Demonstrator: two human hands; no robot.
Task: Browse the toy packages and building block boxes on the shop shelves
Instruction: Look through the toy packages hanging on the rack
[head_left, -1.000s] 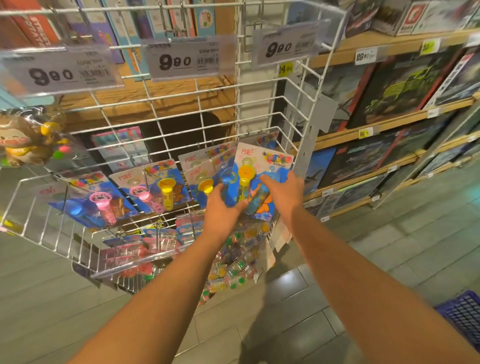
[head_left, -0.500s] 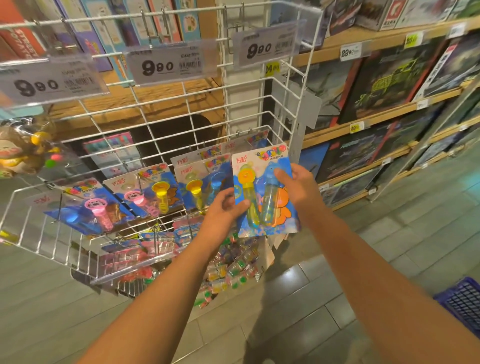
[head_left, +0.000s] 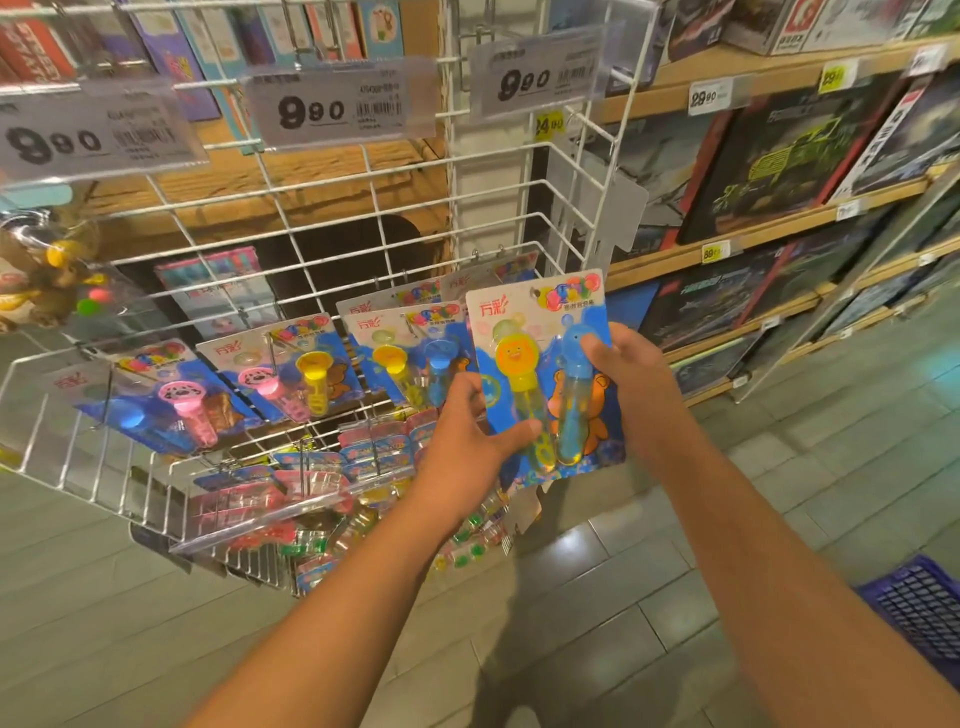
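Observation:
I hold a blue bubble-wand blister pack (head_left: 545, 322) with a yellow and a blue wand, clear of the white wire rack (head_left: 519, 208). My left hand (head_left: 467, 441) grips its lower left edge, thumb across the front. My right hand (head_left: 623, 384) grips its right edge, thumb on the blue wand. More bubble-wand packs (head_left: 296, 374) hang on the rack's hooks to the left. Dark building block boxes (head_left: 779, 156) stand on wooden shelves at the right.
Price tags (head_left: 337, 106) reading 9.90 hang along the rack's top. A lower wire basket (head_left: 218, 519) holds small colourful toys. A bagged plush toy (head_left: 47, 275) hangs at far left. A blue shopping basket (head_left: 919, 608) sits on the tiled floor, lower right.
Both hands have lifted the blister pack off its hook and drawn it down and toward me. It is now held upright in front of the rack.

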